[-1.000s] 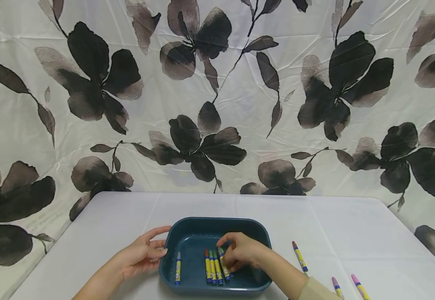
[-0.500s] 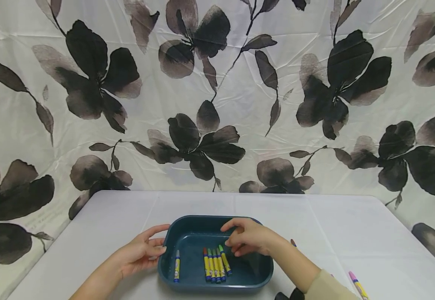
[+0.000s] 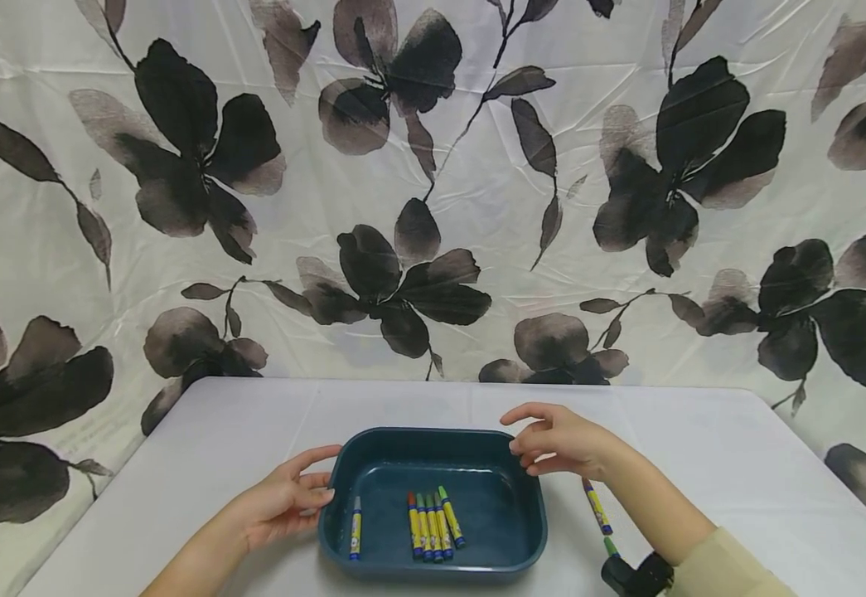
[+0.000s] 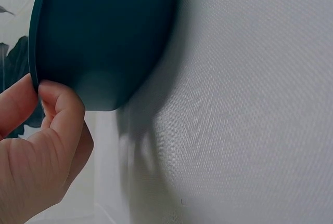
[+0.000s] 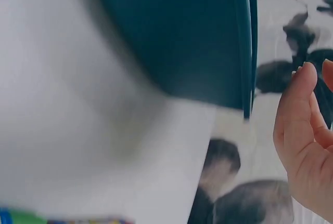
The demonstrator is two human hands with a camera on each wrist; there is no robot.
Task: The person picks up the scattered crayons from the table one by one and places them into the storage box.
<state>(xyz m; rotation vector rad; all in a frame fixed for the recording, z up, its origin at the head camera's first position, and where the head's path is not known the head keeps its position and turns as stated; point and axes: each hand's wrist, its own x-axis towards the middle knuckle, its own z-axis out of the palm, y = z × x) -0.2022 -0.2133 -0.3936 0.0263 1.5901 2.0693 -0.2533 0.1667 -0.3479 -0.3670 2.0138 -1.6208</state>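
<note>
A dark teal plastic tray point(image 3: 492, 514) stands on the white table. At its left end my left hand point(image 3: 276, 502) holds the rim between thumb and fingers; the left wrist view shows this pinch on the rim point(image 4: 34, 42) up close. Inside the tray, several yellow-wrapped crayons point(image 3: 430, 526) lie side by side near the middle, with red and green tips among them. One grey-tipped crayon point(image 3: 355, 528) lies apart at the left. My right hand point(image 3: 563, 439) hovers by the tray's back right corner, fingers loosely bent and holding nothing; in the right wrist view it is apart from the rim.
Right of the tray, a dark-tipped crayon point(image 3: 597, 506) and a green-tipped crayon point(image 3: 611, 546) lie on the table point(image 3: 738, 464), partly behind the right forearm. A black wrist device point(image 3: 636, 574) sits by the right sleeve. A floral cloth point(image 3: 403, 182) hangs behind the table.
My right hand has let go of the green-tipped crayon at the row's right end, then risen and moved right, out over the tray's corner. The left hand stays on the rim.
</note>
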